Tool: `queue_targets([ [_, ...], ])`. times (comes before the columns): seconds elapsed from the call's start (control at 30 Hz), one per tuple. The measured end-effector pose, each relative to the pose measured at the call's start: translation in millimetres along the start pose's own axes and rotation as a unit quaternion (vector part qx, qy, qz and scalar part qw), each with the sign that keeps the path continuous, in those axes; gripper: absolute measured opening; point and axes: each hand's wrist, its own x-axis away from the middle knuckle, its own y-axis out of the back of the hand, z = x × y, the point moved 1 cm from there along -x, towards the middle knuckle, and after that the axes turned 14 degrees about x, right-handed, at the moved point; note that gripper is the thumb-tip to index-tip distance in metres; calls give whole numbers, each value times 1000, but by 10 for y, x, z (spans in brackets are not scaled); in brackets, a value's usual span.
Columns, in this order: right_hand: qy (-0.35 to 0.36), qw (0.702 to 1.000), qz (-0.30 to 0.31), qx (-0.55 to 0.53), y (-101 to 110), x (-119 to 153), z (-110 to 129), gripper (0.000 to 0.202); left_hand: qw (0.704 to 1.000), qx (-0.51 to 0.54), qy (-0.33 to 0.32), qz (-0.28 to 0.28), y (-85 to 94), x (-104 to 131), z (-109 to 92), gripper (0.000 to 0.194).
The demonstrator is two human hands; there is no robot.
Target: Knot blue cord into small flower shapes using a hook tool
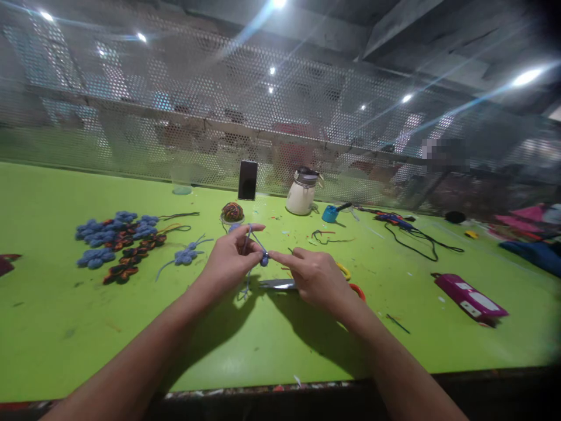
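Above the green table, my left hand [234,254] is closed, pinching a small blue crochet piece [264,259] between thumb and fingers. Blue yarn [256,238] loops over its raised index finger, and loose ends hang below. My right hand [313,272] is closed on what looks like a thin crochet hook, mostly hidden by the fingers; its index fingertip meets the piece. Beneath the right hand lie scissors [278,284], blades pointing left, with their orange-yellow handles partly covered. A blue crochet flower [186,254] with long yarn tails lies left of my left hand.
Several blue crochet flowers [95,257] and dark-orange ones [123,272] lie at left. Behind stand a yarn ball [232,211], a phone [248,180], a white jug [301,193] and a blue pot [330,214]. A purple power strip [471,297] and cords [432,242] are at right.
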Motion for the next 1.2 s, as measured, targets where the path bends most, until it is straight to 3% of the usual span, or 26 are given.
queue_targets([
  [0.3,-20,1000,2,-5,-37,-7,32,51,983,-156,-93,13,-1,13,78,43],
  [0.43,-69,991,-13,-110,-54,-22,43,46,958,-232,-169,23,-4,32,105,39],
  [0.5,-103,973,-22,-206,-82,-38,51,44,943,-256,-211,23,-7,40,120,37],
  [0.57,-144,938,-30,-315,-127,-64,64,40,931,-272,-241,17,-12,46,135,36],
  [0.63,-202,882,-28,-426,-183,-96,84,32,924,-284,-256,4,-21,53,152,38],
  [0.8,-321,687,25,-651,-263,-145,197,31,906,-308,-291,-11,-68,86,179,47],
  [0.87,-328,634,20,-700,-253,-146,254,33,916,-287,-281,-24,-87,92,167,54],
  [0.93,-331,607,4,-722,-247,-140,297,33,948,-224,-219,-52,-93,80,144,60],
  [1.0,-330,611,-13,-720,-260,-132,315,32,986,-100,-112,-73,-83,50,123,68],
  [1.07,-313,651,-37,-690,-287,-122,296,27,996,48,-4,-70,-62,14,111,79],
  [1.13,-267,732,-75,-623,-311,-107,239,22,986,147,60,-53,-31,-15,99,85],
  [1.2,-188,829,-124,-511,-316,-87,166,21,979,179,82,-43,7,-32,84,88],
])
